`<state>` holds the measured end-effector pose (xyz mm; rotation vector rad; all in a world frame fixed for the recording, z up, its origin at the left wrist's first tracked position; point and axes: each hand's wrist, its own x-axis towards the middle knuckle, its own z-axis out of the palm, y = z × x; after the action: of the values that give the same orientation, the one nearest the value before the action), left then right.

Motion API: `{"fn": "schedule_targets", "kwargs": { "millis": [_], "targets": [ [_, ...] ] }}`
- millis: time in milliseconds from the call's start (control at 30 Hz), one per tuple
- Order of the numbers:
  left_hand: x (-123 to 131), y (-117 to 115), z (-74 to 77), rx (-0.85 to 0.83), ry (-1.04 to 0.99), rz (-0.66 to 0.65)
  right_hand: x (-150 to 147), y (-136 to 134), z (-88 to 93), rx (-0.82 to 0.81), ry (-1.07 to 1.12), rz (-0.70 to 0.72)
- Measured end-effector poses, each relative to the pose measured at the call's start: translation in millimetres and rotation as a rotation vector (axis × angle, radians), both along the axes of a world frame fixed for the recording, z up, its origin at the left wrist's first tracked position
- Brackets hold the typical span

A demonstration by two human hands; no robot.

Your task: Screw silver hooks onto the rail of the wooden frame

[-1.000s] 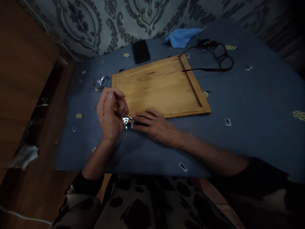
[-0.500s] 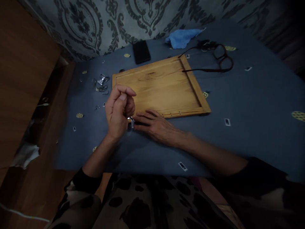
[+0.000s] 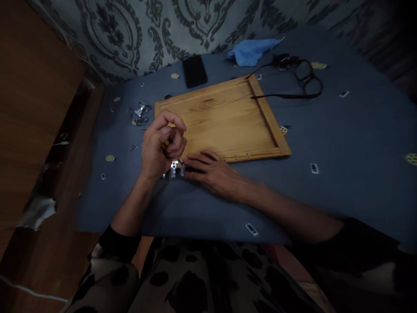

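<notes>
A wooden framed panel (image 3: pixel 221 117) lies on the cloth, with small dark holes along its near edge. My left hand (image 3: pixel 163 139) is closed above the panel's near left corner, around a screwdriver (image 3: pixel 166 144). Only a bit of its yellow-and-black handle and a thin shaft end show; the fingers hide the rest. Below that hand, a shiny metal fitting (image 3: pixel 173 168) sits at the near edge of the panel. My right hand (image 3: pixel 215 174) lies flat with fingers stretched along this edge, fingertips beside the fitting. Whether they touch it is hard to see.
Loose metal fittings (image 3: pixel 140 109) and hooks lie left of the panel. Behind it are a black phone-like slab (image 3: pixel 194 71) and a blue cloth (image 3: pixel 252 52). Glasses (image 3: pixel 309 82) rest with one temple over the panel's right side. A patterned wall stands at the back.
My left hand has tilted and shifted slightly left, its fingers a little looser. More of the metal fitting and the yellow handle now shows. My right hand stays in place.
</notes>
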<state>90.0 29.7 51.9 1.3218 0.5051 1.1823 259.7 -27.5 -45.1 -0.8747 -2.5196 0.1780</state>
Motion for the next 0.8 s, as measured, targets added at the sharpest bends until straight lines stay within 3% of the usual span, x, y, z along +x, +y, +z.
{"fn": "schedule_targets", "kwargs": {
  "millis": [233,533,700,800],
  "targets": [
    [-3.3,-4.9,0.3,0.004,-0.021,-0.035,-0.5,-0.4,1.1,0.038,0.014,0.008],
    [0.5,-20.8,-1.9,-0.027,-0.062,0.306,-1.3,0.8,2.1,0.034,0.019,0.005],
    [3.0,-22.8,5.9,-0.015,-0.111,0.414,-0.6,0.7,3.2,0.022,0.019,0.014],
    [2.4,-22.5,9.7,0.029,-0.136,0.406,-0.7,0.9,1.0,0.025,0.018,0.006]
  ]
}}
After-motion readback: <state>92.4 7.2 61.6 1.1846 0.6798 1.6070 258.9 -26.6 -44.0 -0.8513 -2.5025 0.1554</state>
